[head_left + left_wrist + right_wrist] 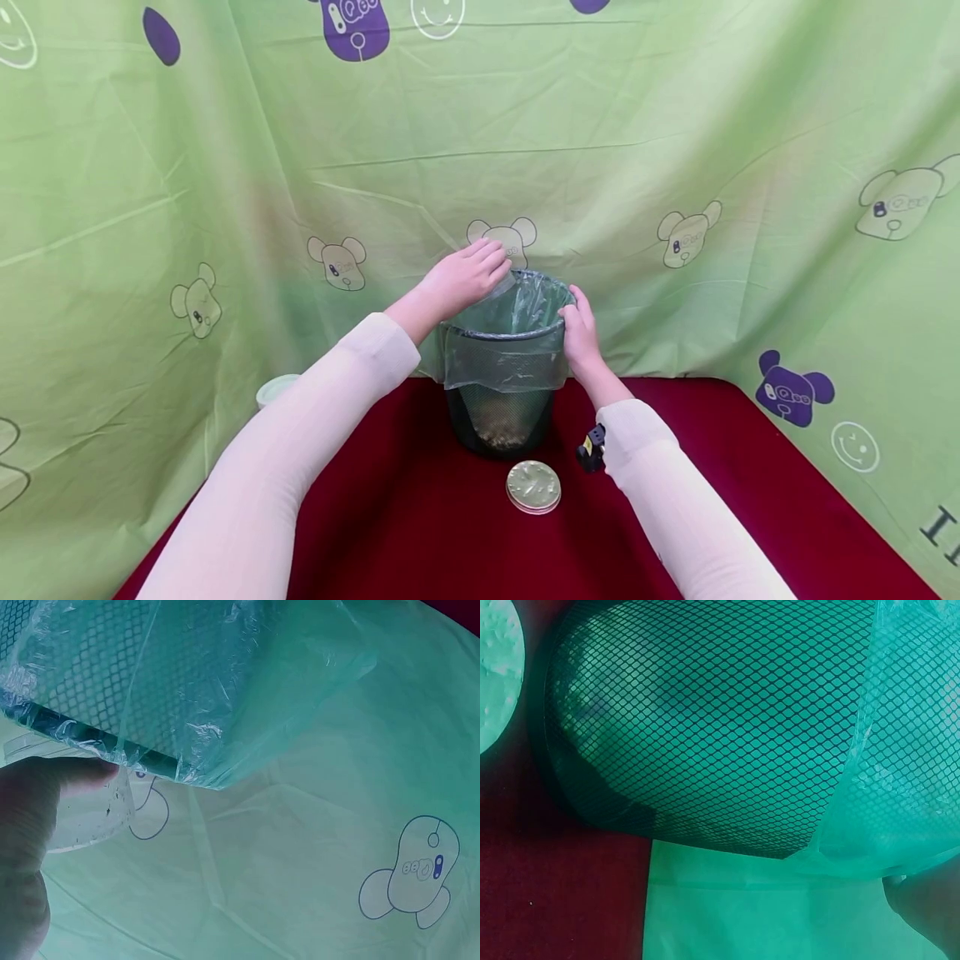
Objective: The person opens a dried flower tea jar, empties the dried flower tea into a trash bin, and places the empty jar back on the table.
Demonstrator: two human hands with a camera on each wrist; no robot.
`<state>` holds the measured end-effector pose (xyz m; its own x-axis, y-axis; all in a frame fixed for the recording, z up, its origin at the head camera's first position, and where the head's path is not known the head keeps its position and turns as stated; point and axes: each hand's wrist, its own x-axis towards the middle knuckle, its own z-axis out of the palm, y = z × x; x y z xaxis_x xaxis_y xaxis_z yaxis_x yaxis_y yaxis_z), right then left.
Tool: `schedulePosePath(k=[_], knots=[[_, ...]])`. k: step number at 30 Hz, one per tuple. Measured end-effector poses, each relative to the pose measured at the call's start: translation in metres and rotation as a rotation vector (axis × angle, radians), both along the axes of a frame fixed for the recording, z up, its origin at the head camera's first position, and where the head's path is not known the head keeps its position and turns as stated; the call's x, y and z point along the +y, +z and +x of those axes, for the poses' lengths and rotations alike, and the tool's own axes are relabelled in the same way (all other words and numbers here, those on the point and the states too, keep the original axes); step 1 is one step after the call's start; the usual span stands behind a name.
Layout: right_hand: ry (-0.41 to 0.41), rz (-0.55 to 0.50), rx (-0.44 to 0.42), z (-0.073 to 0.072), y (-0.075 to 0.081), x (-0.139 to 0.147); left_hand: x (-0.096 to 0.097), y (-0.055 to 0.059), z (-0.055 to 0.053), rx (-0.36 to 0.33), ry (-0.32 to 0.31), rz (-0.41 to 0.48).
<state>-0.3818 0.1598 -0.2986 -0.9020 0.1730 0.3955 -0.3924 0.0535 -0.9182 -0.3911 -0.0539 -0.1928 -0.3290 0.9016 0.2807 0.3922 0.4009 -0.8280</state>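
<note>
A black mesh wastebasket point(501, 421) stands upright on the table, lined with a clear plastic bag point(502, 367) folded over its rim. Pale crumbly bits show through the mesh near its bottom. My left hand point(465, 275) holds a clear plastic container point(94, 814) tilted at the basket's mouth; small dark specks cling to its wall. In the left wrist view the thumb lies against the container, beside the rim. On the right side, my right hand point(581, 333) grips the bagged rim, thumb inward. Most of that hand is out of frame in the right wrist view.
A round, shiny, silvery lid point(533, 486) lies on the red tablecloth point(420, 533) in front of the basket. A whitish round object point(276, 389) sits partly behind my left forearm. Green printed curtain point(600, 167) hangs close behind the basket.
</note>
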Motion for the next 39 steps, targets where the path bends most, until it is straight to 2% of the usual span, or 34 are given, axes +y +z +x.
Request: schedulePosePath(k=[3,11,19,25,31,34,39], knots=[[0.013,-0.005,-0.005,0.0051,0.0037,-0.0009,0.0006,-0.0011,-0.0011,0.014,-0.008,-0.018],[-0.002,-0.007,0.010,-0.0014,-0.0001,-0.0007,0.0019,0.0010,0.0006,0.039,0.002,-0.077],[0.018,-0.019,0.007,-0.0004,0.0010,-0.0003,0.0025,0.0026,0.0003,0.156,-0.054,-0.147],[0.014,-0.020,0.004,-0.0001,0.0012,-0.0006,0.0040,0.0044,-0.0012,0.233,-0.046,-0.206],[-0.011,-0.003,0.021,-0.0012,0.0001,-0.0018,0.0068,0.0071,-0.0013,0.243,-0.005,-0.284],[-0.013,-0.005,0.024,-0.0009,-0.0001,-0.0021,0.0075,0.0075,-0.0014,0.247,-0.004,-0.311],[0.010,-0.026,0.003,0.0011,0.0020,-0.0013,0.0076,0.0068,-0.0027,0.287,-0.050,-0.328]])
